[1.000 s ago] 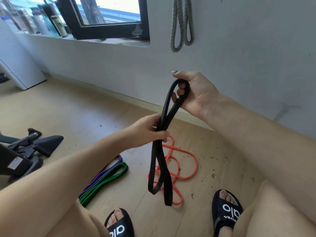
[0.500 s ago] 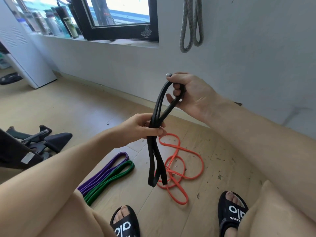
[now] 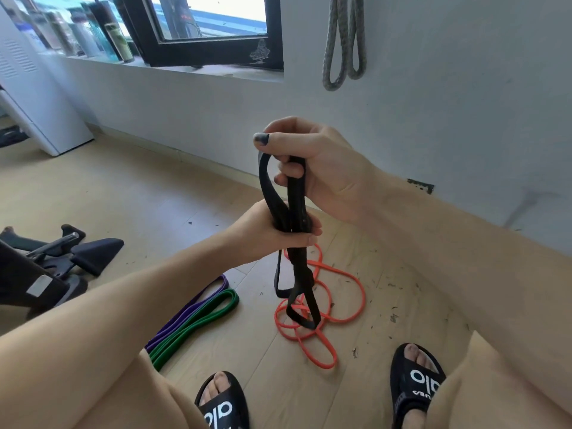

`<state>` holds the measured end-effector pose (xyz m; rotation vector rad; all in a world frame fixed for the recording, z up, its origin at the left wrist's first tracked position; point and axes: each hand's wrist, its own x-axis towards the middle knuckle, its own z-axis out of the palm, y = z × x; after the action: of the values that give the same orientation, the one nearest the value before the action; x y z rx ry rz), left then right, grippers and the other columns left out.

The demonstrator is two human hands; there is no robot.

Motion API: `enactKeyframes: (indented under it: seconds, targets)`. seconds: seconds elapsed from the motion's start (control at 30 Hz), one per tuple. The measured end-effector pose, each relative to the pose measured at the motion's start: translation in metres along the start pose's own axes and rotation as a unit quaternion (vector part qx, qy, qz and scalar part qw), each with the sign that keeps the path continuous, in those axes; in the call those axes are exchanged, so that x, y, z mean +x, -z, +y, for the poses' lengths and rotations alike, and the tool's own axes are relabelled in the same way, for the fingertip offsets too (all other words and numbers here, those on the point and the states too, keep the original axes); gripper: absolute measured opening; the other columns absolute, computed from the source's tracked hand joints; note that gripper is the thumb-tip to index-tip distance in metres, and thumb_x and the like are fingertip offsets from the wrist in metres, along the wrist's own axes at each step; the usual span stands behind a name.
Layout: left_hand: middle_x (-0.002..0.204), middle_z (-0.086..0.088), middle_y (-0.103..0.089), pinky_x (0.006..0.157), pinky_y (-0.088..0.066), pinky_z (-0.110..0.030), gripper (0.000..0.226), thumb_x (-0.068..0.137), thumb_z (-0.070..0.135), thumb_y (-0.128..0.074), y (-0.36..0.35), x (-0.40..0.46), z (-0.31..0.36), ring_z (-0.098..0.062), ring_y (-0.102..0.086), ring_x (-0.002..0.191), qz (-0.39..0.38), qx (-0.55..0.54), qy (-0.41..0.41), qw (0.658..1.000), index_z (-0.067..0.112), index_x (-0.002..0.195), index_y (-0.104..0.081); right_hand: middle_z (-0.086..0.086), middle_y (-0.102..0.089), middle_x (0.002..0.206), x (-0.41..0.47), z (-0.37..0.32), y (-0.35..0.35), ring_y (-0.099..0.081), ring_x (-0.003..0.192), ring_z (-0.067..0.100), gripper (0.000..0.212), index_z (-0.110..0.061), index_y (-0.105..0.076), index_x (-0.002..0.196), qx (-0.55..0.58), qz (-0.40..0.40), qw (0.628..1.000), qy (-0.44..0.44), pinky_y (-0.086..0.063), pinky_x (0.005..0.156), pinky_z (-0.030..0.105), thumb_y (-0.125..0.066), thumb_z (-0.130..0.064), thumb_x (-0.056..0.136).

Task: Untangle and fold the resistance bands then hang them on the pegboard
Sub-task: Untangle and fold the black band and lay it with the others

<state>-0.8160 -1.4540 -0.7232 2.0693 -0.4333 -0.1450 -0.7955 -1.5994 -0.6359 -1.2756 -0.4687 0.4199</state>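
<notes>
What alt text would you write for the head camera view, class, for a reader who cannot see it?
Two hands hold a folded black band: the right hand grips its top loop, the left hand clasps the middle. On the floor lie a tangled orange band and purple and green bands.

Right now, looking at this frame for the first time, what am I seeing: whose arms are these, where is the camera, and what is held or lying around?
There is no machine: a person wears the camera on their head, looking down at their own arms and sandalled feet. The right hand grips the top loop of a black band; the left hand grips it lower down. On the wooden floor lie a tangled orange band, a green band and a purple band. A grey band hangs on the wall.
</notes>
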Motion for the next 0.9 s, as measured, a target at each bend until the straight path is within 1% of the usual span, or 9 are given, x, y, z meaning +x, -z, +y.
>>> enactKeyframes:
  seconds: [0.2, 0.33, 0.43, 0.53, 0.63, 0.7, 0.8, 0.87, 0.9]
  targets:
    - [0.101, 0.004, -0.078, 0.092, -0.059, -0.033, 0.013, 0.088, 0.016, -0.079, 0.003, 0.001, 0.001, -0.013, -0.074, 0.099, 0.0, -0.001, 0.028, 1.0, 0.021, 0.1, -0.077, 0.0, -0.043, 0.067, 0.002, -0.001, 0.007, -0.035, 0.052, 0.012, 0.013, -0.01, -0.063, 0.093, 0.019, 0.032, 0.999, 0.012, -0.038, 0.058, 0.026, -0.075, -0.008, 0.088]
    - [0.1, 0.004, -0.078, 0.094, -0.057, -0.033, 0.012, 0.088, 0.018, -0.079, 0.008, 0.0, 0.0, -0.012, -0.073, 0.099, 0.001, 0.026, 0.036, 0.999, 0.02, 0.1, -0.077, -0.001, -0.046, 0.066, 0.002, -0.001, 0.015, -0.04, 0.052, 0.012, 0.013, -0.012, -0.065, 0.091, 0.018, 0.058, 0.998, 0.02, -0.043, 0.059, 0.027, -0.076, -0.01, 0.087]
    - [0.1, -0.002, -0.077, 0.095, -0.056, -0.031, 0.013, 0.088, 0.015, -0.079, 0.012, -0.003, 0.0, -0.015, -0.073, 0.099, 0.004, 0.011, 0.046, 0.999, 0.015, 0.102, -0.077, -0.002, -0.049, 0.067, 0.003, -0.001, 0.021, -0.044, 0.052, 0.011, 0.017, -0.01, -0.065, 0.099, 0.028, 0.098, 0.995, 0.018, -0.048, 0.06, 0.027, -0.077, -0.012, 0.087]
    - [0.1, -0.006, -0.077, 0.096, -0.056, -0.034, 0.013, 0.088, 0.013, -0.078, 0.016, -0.007, 0.0, -0.02, -0.073, 0.099, 0.014, -0.008, 0.055, 0.998, 0.013, 0.102, -0.076, -0.002, -0.051, 0.066, 0.006, -0.001, 0.027, -0.047, 0.052, 0.011, 0.022, -0.009, -0.063, 0.104, 0.051, 0.136, 0.989, 0.012, -0.051, 0.061, 0.028, -0.077, -0.014, 0.088]
    - [0.102, -0.007, -0.076, 0.095, -0.057, -0.032, 0.012, 0.093, 0.012, -0.072, 0.025, -0.012, -0.003, -0.02, -0.073, 0.1, -0.013, -0.012, 0.079, 0.997, 0.014, 0.105, -0.074, -0.002, -0.052, 0.065, 0.007, 0.003, 0.034, -0.05, 0.052, 0.011, 0.026, -0.009, -0.062, 0.109, 0.047, 0.163, 0.985, 0.001, -0.054, 0.063, 0.029, -0.077, -0.015, 0.088]
    - [0.101, -0.01, -0.075, 0.092, -0.057, -0.026, 0.013, 0.096, 0.011, -0.069, 0.033, -0.017, -0.007, -0.018, -0.072, 0.099, -0.027, 0.008, 0.092, 0.995, 0.01, 0.109, -0.072, -0.001, -0.052, 0.065, 0.006, 0.009, 0.038, -0.052, 0.053, 0.012, 0.026, -0.008, -0.061, 0.109, 0.04, 0.173, 0.984, -0.01, -0.056, 0.067, 0.032, -0.077, -0.014, 0.089]
    - [0.094, -0.015, -0.074, 0.082, -0.059, -0.025, 0.013, 0.096, 0.006, -0.067, 0.047, -0.026, -0.017, -0.02, -0.073, 0.089, -0.017, 0.034, 0.11, 0.993, 0.001, 0.108, -0.066, 0.002, -0.054, 0.066, 0.009, 0.02, 0.035, -0.055, 0.056, 0.016, 0.026, -0.007, -0.06, 0.11, 0.038, 0.172, 0.984, -0.029, -0.06, 0.072, 0.038, -0.076, -0.014, 0.09]
    - [0.094, -0.007, -0.074, 0.082, -0.059, -0.027, 0.015, 0.094, 0.01, -0.07, 0.054, -0.032, -0.025, -0.017, -0.074, 0.087, -0.031, 0.097, 0.12, 0.988, 0.007, 0.108, -0.067, 0.002, -0.055, 0.066, 0.012, 0.027, 0.029, -0.057, 0.058, 0.017, 0.026, -0.007, -0.06, 0.11, 0.03, 0.156, 0.986, -0.041, -0.062, 0.075, 0.041, -0.076, -0.014, 0.091]
    - [0.096, -0.004, -0.073, 0.084, -0.06, -0.032, 0.017, 0.092, 0.015, -0.072, 0.059, -0.037, -0.029, -0.018, -0.073, 0.087, -0.041, 0.151, 0.121, 0.98, 0.011, 0.107, -0.067, 0.002, -0.056, 0.066, 0.013, 0.03, 0.025, -0.057, 0.058, 0.017, 0.027, -0.007, -0.061, 0.111, 0.027, 0.144, 0.988, -0.048, -0.062, 0.076, 0.041, -0.076, -0.014, 0.09]
